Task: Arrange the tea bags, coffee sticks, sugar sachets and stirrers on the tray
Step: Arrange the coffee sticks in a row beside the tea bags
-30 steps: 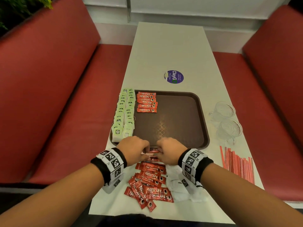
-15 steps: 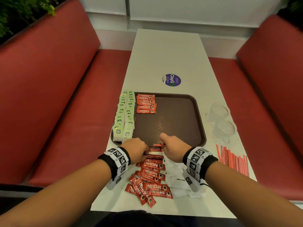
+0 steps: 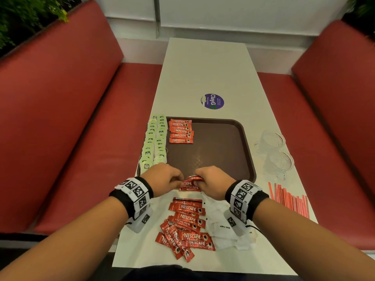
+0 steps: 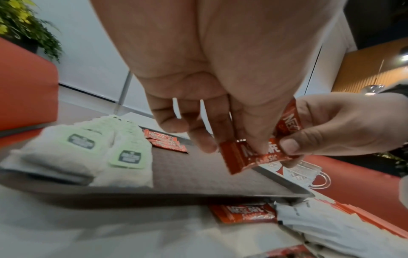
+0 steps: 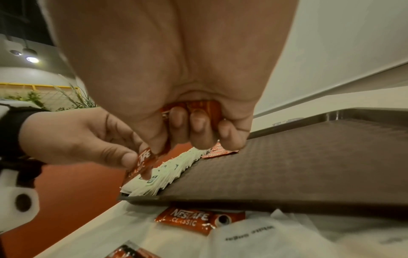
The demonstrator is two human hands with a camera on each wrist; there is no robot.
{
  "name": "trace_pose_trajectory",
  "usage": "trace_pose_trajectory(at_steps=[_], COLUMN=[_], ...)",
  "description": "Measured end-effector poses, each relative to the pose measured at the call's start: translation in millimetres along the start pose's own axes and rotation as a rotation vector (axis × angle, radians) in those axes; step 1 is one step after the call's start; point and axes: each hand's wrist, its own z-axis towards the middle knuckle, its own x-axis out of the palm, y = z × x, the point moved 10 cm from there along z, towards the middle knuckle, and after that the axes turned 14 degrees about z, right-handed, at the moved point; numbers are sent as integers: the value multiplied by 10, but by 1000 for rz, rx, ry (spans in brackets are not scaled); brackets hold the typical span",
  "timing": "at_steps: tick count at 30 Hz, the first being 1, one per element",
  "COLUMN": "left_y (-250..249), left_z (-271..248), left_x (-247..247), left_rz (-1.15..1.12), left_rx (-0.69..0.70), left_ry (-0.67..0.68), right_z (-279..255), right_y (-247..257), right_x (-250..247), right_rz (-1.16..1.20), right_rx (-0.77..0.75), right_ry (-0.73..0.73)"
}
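— What can you read from where you sit?

— I read "NESCAFE CLASSIC" in white on the red coffee sticks (image 3: 185, 224) heaped in the lower middle of the head view, and again on the row of sticks (image 3: 181, 131) at the tray's (image 3: 223, 138) upper left corner.

— And the one in my hands?

— On the held stick (image 4: 256, 155) I make out "CLASSIC" and part of the brand name.

— Anything else?

— A round purple sticker (image 3: 212, 101) on the table (image 3: 203, 67), above the tray, reads "ClayGO"; its small print is too fine. The tea bags' (image 3: 154, 142) dark tags and the white sachets' (image 3: 225, 228) print I cannot read.
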Motion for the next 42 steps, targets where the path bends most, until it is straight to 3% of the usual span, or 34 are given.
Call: trace_pose_trajectory(at_steps=[7, 13, 17, 22, 24, 28, 42], left_y=[-33, 502, 600, 680, 688, 662, 872], left_z=[227, 678, 964, 1134, 1173, 1224, 1698], left_x=[36, -133, 71, 36, 41, 182, -44], left_rz=[35, 58, 171, 266, 280, 311, 382], left_rx=[27, -262, -293, -371, -376, -353, -374], left_ry=[18, -21, 179, 163, 168, 305, 255], right_z=[79, 97, 124, 139, 149, 193, 290], right_y=[2, -195, -282, -360, -384, -435, -606], right_x=[-41, -217, -221, -225, -231, -247, -372], right_rz=[97, 231, 245, 306, 311, 303, 206], right_rx=[-9, 86, 124, 146, 148, 150, 123], right_ry=[-36, -147, -132, -137, -131, -114, -156])
